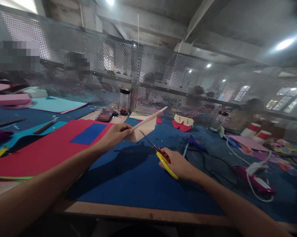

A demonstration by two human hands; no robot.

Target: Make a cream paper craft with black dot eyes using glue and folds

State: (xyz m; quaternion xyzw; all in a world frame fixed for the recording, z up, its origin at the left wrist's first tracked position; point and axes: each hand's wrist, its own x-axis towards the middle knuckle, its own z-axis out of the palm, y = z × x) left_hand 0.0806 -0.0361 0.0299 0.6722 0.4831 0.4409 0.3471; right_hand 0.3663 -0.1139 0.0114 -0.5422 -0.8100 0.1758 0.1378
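My left hand point(120, 132) pinches the left end of a cream, folded sheet point(148, 126), which looks like craft foam or stiff paper, and holds it above the table. My right hand point(176, 161) grips scissors point(168, 167) with yellow and red handles. Their blades point up and left, with the tips at the sheet's lower edge; whether they touch it I cannot tell. Beneath my left forearm lie a large red sheet point(51, 148) and a small blue rectangle point(89, 134) on top of it.
A blue mat point(128, 184) covers the table. Behind stand a lidded jar point(125, 101) and a small red and cream cut-out piece point(183, 122). To the right lie a blue glue gun point(196, 143) with its cord, a purple device point(257, 184) and scraps. A perforated metal screen point(160, 72) runs along the back.
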